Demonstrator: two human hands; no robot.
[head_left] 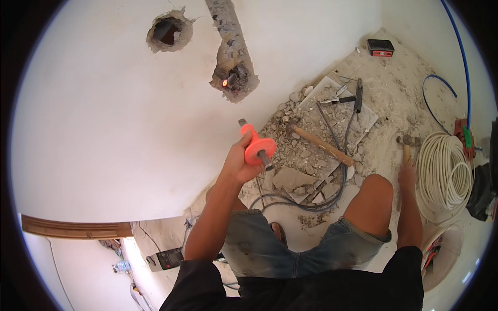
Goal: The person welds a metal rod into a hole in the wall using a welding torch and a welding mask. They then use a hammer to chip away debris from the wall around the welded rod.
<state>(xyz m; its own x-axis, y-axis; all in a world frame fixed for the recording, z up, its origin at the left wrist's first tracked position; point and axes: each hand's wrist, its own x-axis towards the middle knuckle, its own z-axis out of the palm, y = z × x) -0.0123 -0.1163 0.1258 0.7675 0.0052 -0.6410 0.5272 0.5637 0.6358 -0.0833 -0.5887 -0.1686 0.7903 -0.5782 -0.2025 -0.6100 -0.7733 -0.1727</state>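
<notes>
My left hand point(240, 161) is closed around a cold chisel with an orange-red hand guard point(259, 150). The chisel's steel tip points up toward the wall, a short way below a rough chipped cavity point(236, 85) at the foot of a channel. A small orange glow shows inside that cavity. Low at my right side, my right hand point(407, 175) grips the wooden handle of a club hammer point(409, 140), its metal head upward. Beneath the chisel, broken masonry rubble point(295, 179) covers the floor. A second hammer with a long wooden handle point(324, 145) lies on it.
A round hole point(168, 32) pierces the wall. Dark cables point(332, 202) and a black-handled clamp point(358, 98) lie across the rubble. At right are a cream cable coil point(443, 171), a blue hose point(461, 52) and a bucket point(456, 246). A black-and-red box point(381, 47) sits farther off.
</notes>
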